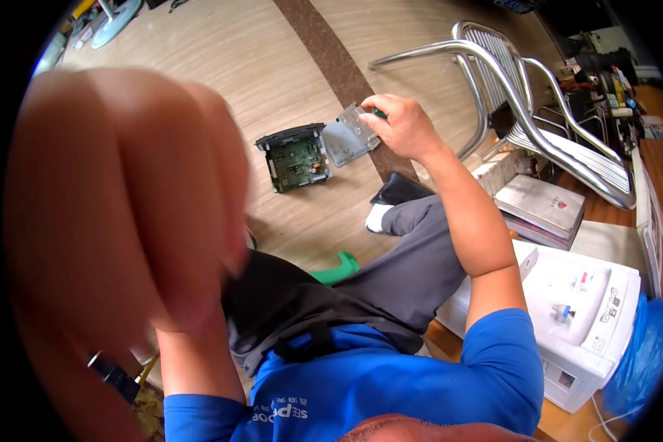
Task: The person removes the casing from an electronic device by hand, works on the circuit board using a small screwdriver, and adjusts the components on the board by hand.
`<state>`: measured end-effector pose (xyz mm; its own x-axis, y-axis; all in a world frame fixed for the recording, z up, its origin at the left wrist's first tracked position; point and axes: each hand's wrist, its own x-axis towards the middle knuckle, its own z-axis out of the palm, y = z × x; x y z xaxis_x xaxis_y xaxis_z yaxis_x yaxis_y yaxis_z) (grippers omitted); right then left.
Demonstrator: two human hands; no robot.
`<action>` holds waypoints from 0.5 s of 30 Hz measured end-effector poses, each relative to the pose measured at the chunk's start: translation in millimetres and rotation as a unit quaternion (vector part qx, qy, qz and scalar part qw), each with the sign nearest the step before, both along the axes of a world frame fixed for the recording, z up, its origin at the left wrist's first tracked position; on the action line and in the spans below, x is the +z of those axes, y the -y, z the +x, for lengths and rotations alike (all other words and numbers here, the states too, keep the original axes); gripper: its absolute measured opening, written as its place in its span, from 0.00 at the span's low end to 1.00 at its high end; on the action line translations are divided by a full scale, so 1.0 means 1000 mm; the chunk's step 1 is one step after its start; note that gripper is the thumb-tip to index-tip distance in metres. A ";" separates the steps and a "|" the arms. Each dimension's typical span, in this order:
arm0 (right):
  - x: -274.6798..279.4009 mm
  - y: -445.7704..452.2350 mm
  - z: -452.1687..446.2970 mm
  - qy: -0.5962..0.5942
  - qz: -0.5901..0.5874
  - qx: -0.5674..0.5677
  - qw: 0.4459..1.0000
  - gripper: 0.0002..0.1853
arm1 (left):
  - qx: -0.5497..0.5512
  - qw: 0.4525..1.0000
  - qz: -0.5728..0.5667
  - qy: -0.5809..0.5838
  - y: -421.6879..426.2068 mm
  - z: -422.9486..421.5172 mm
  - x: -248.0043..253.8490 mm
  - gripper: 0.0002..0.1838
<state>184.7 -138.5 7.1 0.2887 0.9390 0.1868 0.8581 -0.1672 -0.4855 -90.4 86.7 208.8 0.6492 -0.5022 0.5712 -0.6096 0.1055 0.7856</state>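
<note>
My left hand (132, 199) looms large and blurred at the left, right in front of the camera. Its fingers look bent, but smearing hides whether they hold anything. Out over the floor, my right hand (404, 125) is closed around a small green object (380, 113), mostly hidden by the fingers. Just beneath those fingers is a flat silver metal plate (348, 141), at the right side of an opened electronic unit (297, 163). That unit has a dark front panel and a bare green circuit board facing up.
A metal-framed chair (493, 55) stands at the upper right. Below it are stacked books (541, 206) and a white water dispenser (567, 317) with a blue plastic bag (652, 346) beside it. A green item (337, 269) lies by my legs. A fan base (118, 26) is at the upper left.
</note>
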 end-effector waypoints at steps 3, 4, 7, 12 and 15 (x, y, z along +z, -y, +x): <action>0.000 0.001 0.000 0.008 0.006 0.006 1.000 0.11 | 0.101 0.993 0.061 -0.024 -0.033 -0.037 -0.001 0.08; 0.000 0.002 0.001 0.006 0.002 0.006 1.000 0.11 | 0.130 0.987 0.089 -0.032 -0.037 -0.051 0.000 0.12; -0.002 0.001 0.001 -0.001 -0.007 0.006 1.000 0.11 | 0.195 0.967 0.156 -0.055 -0.029 -0.094 0.005 0.22; -0.004 -0.003 -0.001 -0.003 -0.007 0.007 1.000 0.12 | 0.259 0.939 0.211 -0.087 -0.017 -0.135 0.009 0.41; -0.006 -0.005 0.000 -0.003 -0.009 0.014 1.000 0.12 | 0.284 0.929 0.218 -0.092 -0.009 -0.145 0.005 0.52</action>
<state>185.1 -133.5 1.2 0.2638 0.9498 0.1681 0.8600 -0.1527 -0.4869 -235.9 96.2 214.2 0.9468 -0.2067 0.2465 -0.3207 -0.5453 0.7745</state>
